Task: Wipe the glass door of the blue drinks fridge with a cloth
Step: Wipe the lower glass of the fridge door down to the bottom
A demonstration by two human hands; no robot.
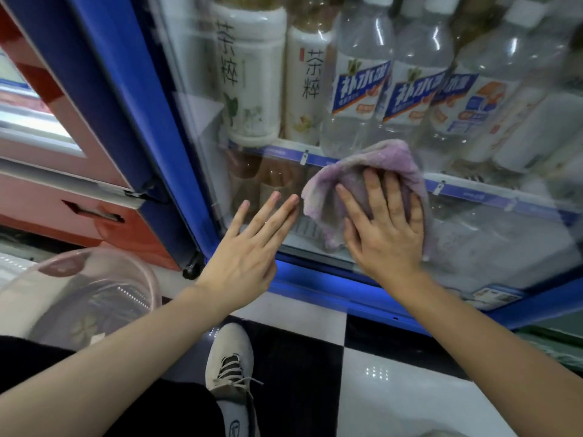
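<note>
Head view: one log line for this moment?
right hand: pressing purple cloth flat on glass door | left hand: open, fingertips at glass

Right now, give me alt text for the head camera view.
A person's right hand presses a purple cloth flat against the lower glass door of a blue drinks fridge, with the left hand open against the glass beside it. Bottles stand behind the glass; a pink basin sits on the checkered floor.

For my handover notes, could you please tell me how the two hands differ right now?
The right hand presses the purple cloth flat against the glass door; the left hand holds nothing. The right is lower-centre; the left nearer the blue frame. Both have straight fingers.
</note>
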